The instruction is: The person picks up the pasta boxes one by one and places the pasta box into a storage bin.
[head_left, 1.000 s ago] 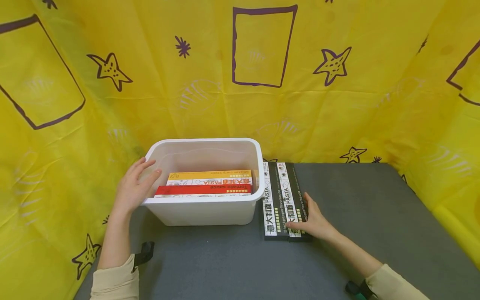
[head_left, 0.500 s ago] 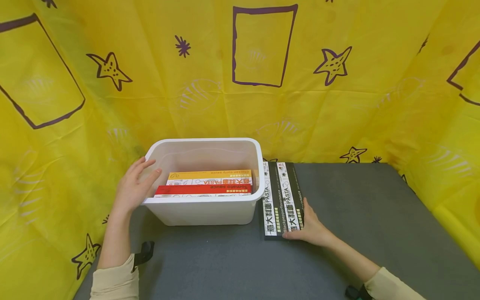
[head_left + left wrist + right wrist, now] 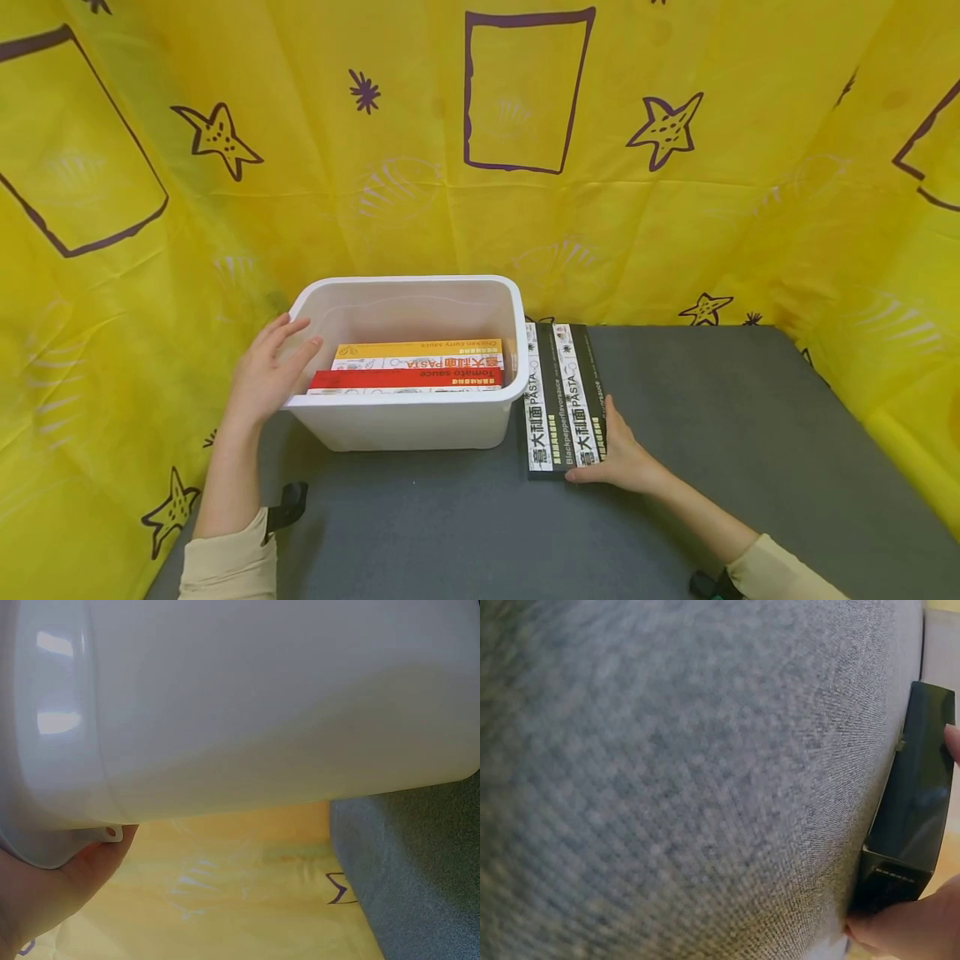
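Two black-and-white pasta boxes [image 3: 562, 400] lie side by side on the table, labelled black pepper flavor. My right hand [image 3: 628, 457] is at their near right corner. Its thumb touches the near end and the fingers lie along the right side. In the right wrist view, the thumb [image 3: 915, 922] is at the end of a black box [image 3: 911, 795]. My left hand [image 3: 268, 379] rests on the left rim of a white plastic bin [image 3: 405, 423], fingers loosely extended. The bin's outer wall [image 3: 262, 697] fills most of the left wrist view.
Inside the bin stand a yellow chicken curry sauce pasta box [image 3: 420, 350] and a red tomato sauce pasta box [image 3: 405, 380]. The bin's right side is close beside the black boxes. A yellow patterned cloth [image 3: 420, 225] encloses the grey table [image 3: 450, 533] at back and sides.
My right thumb has slid from the top of the right black box to its near end. That box's near end has shifted slightly away, about level with the other's. The left hand stays put.
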The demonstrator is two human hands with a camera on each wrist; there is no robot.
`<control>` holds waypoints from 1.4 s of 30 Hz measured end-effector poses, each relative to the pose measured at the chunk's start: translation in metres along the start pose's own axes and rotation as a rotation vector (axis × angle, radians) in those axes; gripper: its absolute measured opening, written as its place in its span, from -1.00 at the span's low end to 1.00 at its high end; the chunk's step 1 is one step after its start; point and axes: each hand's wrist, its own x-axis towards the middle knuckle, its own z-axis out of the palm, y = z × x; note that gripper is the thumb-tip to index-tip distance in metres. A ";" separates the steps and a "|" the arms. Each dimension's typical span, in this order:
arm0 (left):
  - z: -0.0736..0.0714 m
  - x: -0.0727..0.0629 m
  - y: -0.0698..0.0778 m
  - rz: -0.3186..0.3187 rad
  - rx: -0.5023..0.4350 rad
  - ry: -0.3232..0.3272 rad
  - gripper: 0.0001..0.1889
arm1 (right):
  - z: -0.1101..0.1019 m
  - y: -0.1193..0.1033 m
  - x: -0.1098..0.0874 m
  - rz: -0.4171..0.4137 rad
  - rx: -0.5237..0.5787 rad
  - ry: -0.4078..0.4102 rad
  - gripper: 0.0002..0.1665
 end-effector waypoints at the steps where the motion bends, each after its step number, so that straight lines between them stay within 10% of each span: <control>1: 0.000 0.000 0.000 0.002 0.001 0.001 -0.31 | 0.000 0.000 0.000 0.000 0.003 -0.001 0.75; 42: 0.000 -0.001 0.000 -0.002 -0.015 0.003 -0.30 | -0.017 -0.009 -0.008 0.033 0.044 0.025 0.58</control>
